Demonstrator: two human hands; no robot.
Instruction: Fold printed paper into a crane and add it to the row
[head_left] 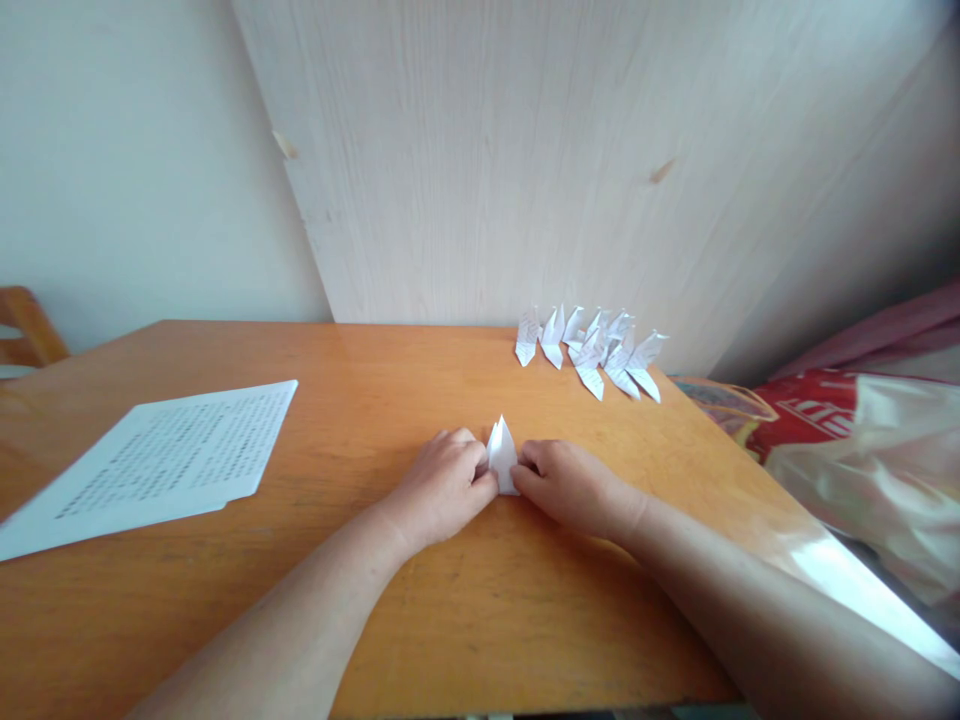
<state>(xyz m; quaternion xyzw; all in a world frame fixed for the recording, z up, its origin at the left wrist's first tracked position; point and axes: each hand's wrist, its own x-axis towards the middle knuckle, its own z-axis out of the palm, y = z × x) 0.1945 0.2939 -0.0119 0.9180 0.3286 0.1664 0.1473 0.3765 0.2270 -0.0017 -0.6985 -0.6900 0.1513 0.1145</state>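
A small folded white paper (503,460) stands point-up just above the wooden table, between my two hands. My left hand (448,482) pinches its left lower side with thumb and bent fingers. On the opposite side, my right hand (568,482) grips the lower right edge in the same way. The paper has a tall pointed tip with a second, shorter point at its left. My fingers hide parts of its lower edges.
Several folded paper cranes (589,350) stand at the table's back right. Printed sheets (172,455) lie at the left on the wooden table (390,400). A pale board (480,170) rises behind. Bags (862,440) sit beyond the right edge, and a chair (30,325) is at far left.
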